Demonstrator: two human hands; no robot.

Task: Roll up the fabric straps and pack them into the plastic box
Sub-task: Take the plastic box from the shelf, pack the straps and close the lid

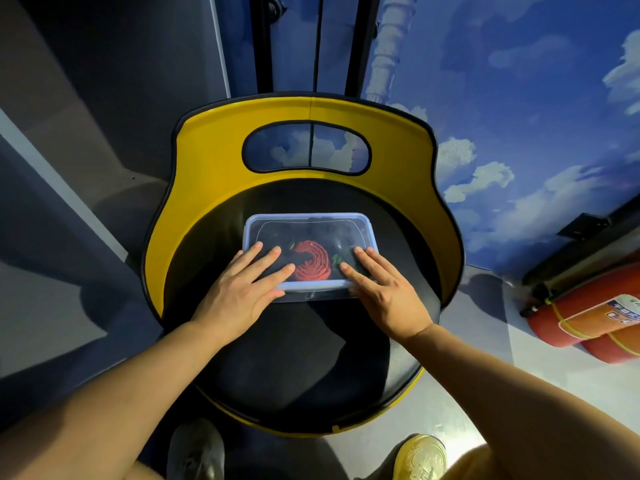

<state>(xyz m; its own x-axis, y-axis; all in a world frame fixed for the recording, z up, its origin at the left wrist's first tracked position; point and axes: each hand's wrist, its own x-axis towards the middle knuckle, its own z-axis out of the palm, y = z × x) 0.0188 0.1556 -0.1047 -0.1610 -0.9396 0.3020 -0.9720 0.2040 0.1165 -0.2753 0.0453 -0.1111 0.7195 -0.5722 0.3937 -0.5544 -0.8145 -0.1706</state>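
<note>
Both hands, left (239,292) and right (384,292), press flat-fingered on the lidded plastic box (308,220)

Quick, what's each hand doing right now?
Left hand: open, fingers flat, pressing the box lid.
Right hand: open, fingers flat, pressing the same lid.

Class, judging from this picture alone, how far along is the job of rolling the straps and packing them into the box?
Nearly finished. Done: a rolled red strap lies inside the plastic box, with darker items beside it. In hand: the left hand and right hand press flat on the clear lid. Left: perhaps sealing the lid; no loose straps show on the chair seat.
</note>
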